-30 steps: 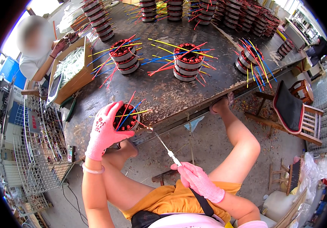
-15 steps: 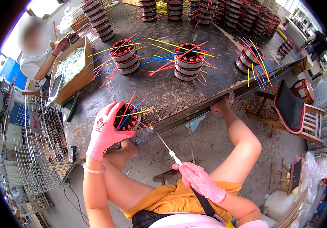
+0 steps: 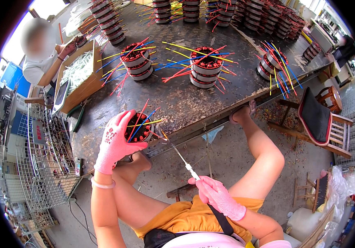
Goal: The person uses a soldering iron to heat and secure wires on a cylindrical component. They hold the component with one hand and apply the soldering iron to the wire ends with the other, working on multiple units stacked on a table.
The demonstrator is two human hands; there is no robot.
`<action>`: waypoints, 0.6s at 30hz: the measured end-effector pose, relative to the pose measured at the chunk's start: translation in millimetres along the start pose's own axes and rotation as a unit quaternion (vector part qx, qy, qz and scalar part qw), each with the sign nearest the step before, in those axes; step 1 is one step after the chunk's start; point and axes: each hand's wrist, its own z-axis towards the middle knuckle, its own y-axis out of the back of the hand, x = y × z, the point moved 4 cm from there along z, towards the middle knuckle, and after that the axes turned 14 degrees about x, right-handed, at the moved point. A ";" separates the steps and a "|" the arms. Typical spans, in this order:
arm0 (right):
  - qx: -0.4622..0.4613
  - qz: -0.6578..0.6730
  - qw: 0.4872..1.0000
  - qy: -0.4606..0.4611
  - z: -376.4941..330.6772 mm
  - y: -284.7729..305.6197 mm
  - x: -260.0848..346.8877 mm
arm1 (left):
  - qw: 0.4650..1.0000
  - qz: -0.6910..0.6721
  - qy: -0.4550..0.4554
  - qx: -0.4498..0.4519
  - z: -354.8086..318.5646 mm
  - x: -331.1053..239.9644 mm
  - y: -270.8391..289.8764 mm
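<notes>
My left hand [image 3: 115,138], in a pink glove, is wrapped round the left side of a motor stator [image 3: 147,133] at the table's front edge. Red, blue and yellow wires [image 3: 142,124] stick out across the stator's open top. In its own pink glove, my right hand [image 3: 216,195] grips a slim tool [image 3: 191,170] with a white handle and thin metal shaft. The shaft points up and left toward the stator's right side. A small orange-yellow piece [image 3: 164,134] shows at its tip; whether it touches the stator I cannot tell.
Stacked stators with loose wires [image 3: 205,68] stand farther back on the dark table [image 3: 177,97]. At left are a carton of white pieces [image 3: 80,89], green-handled pliers [image 3: 78,118] and a wire basket [image 3: 41,144]. Another person [image 3: 41,62] works beyond the carton. A chair [image 3: 315,118] stands right.
The orange-yellow piece at the tool's tip sits slightly higher and shows more fully. Both my hands keep their grips, nearly in place.
</notes>
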 end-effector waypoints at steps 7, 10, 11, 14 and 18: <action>-0.013 0.016 1.000 -0.002 -3.2 1.1 1.4 | 0.999 -0.004 -0.035 0.026 0.0 -1.6 4.2; -0.013 0.002 1.000 0.011 -3.7 -2.0 6.9 | 0.998 0.003 -0.051 0.036 -2.3 -5.7 5.7; -0.012 0.014 1.000 0.014 -3.2 -2.2 7.5 | 0.998 0.007 -0.041 0.043 -1.3 -6.2 5.9; -0.012 0.033 0.999 0.018 -1.2 -3.8 7.9 | 0.997 0.006 -0.027 0.069 0.7 -5.9 6.8; -0.020 0.009 1.000 0.011 0.5 -2.8 7.6 | 0.998 0.006 -0.033 0.060 0.9 -6.9 6.0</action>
